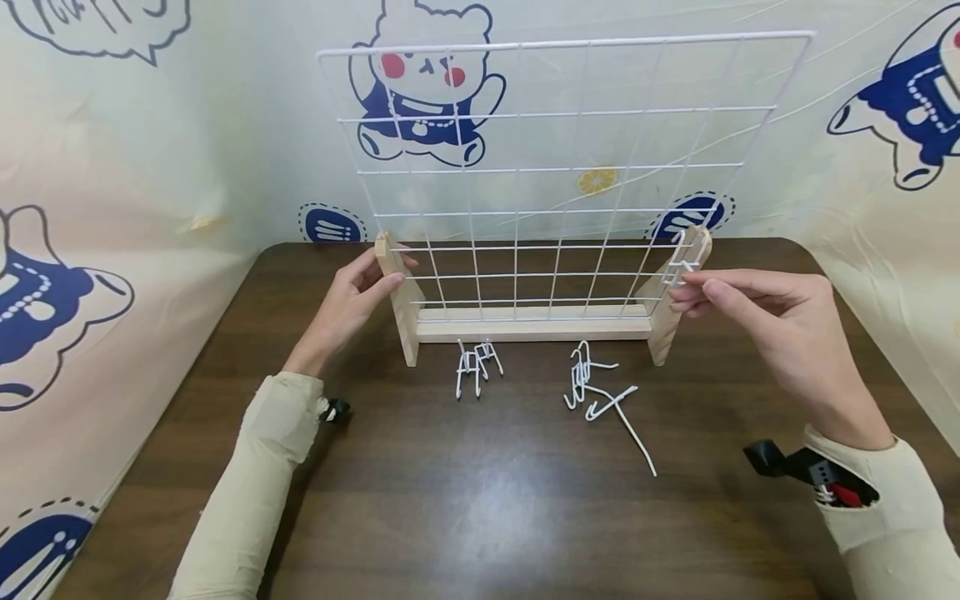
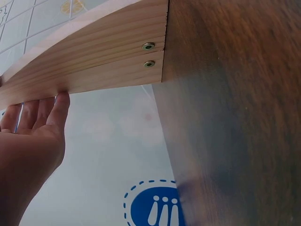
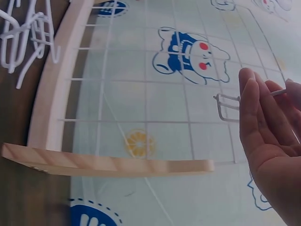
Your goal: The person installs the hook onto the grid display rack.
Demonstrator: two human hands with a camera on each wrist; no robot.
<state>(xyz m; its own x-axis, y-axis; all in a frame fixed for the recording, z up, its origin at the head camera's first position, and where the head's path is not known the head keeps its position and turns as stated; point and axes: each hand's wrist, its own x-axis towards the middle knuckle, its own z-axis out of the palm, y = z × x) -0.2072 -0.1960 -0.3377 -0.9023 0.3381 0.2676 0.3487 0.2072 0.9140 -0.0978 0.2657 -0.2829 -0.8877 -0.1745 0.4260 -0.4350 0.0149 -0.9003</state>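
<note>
A white wire grid panel (image 1: pixel 516 247) stands upright in a wooden stand (image 1: pixel 532 332), leaning back. My left hand (image 1: pixel 347 304) grips the stand's left side piece (image 1: pixel 397 292), thumb in front and fingers behind; the left wrist view shows the fingers (image 2: pixel 42 113) along the wood's edge. My right hand (image 1: pixel 787 333) pinches a white wire hook (image 1: pixel 678 262) between thumb and fingertips, beside the top of the right side piece (image 1: pixel 666 321). From the right wrist, the hook's squared end (image 3: pixel 220 112) pokes out past the fingers, overlapping the grid; the fingers hide the rest.
On the dark wooden table (image 1: pixel 465 500), in front of the stand, lie a small group of white hooks (image 1: pixel 471 367) at left and a tangled pile of white hooks (image 1: pixel 581 379) at right. A patterned cloth backdrop (image 1: pixel 217 108) rises behind the table.
</note>
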